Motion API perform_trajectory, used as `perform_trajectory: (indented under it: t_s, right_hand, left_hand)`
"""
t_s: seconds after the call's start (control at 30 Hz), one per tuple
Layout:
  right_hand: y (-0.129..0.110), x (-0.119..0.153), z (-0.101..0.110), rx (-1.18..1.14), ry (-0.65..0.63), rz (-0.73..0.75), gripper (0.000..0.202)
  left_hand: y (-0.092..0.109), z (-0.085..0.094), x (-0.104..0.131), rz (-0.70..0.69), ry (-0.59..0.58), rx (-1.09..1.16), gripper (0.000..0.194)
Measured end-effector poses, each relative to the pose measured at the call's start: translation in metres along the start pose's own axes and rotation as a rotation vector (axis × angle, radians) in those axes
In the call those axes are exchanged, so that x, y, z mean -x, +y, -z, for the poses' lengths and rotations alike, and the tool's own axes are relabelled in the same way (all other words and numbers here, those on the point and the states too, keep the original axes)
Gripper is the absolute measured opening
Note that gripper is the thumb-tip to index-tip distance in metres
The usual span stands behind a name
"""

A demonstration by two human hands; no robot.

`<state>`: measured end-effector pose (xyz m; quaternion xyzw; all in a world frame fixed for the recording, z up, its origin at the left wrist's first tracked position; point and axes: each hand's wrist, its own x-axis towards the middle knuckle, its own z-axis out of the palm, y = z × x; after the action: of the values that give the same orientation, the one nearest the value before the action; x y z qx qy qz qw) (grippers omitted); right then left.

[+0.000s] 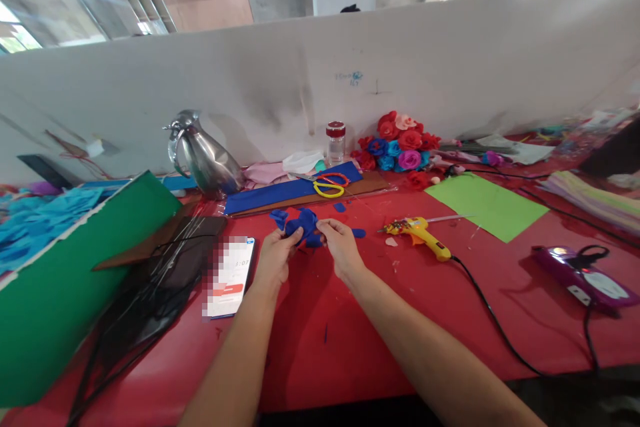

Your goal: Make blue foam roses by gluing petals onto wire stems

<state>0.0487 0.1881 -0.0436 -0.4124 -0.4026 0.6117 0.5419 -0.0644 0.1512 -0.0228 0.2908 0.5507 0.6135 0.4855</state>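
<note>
A blue paper flower [302, 221] is held above the red table, near the middle of the view. My left hand [278, 250] is closed on its left side, with the thumb across the petals. The fingers of my right hand [341, 243] are pinched together at its right edge. Small blue paper pieces [359, 233] lie just beyond my right hand. Farther back, scissors with red and yellow handles [329, 188] rest on a folded blue sheet [280, 195]. To the right lies a yellow glue gun [425, 237].
Left of my hands are a phone [234, 277], dark wrapping with wires [155, 287] and a green board [65, 280]. A metal jug [207, 157], glass jar [336, 147] and paper flowers [400, 147] stand behind. Right are a green sheet [487, 205] and purple power strip [583, 277].
</note>
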Motion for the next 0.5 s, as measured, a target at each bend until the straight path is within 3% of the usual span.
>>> perform_trajectory:
  t_s: [0.27, 0.5]
  right_hand:
    - [-0.004, 0.003, 0.001, 0.07, -0.022, 0.063, 0.021]
    - [-0.014, 0.007, 0.001, 0.058, -0.178, 0.049, 0.032]
  left_hand:
    - [0.003, 0.0, 0.0, 0.033, 0.005, 0.022, 0.039]
    - [0.005, -0.002, 0.005, 0.007, -0.01, 0.077, 0.037]
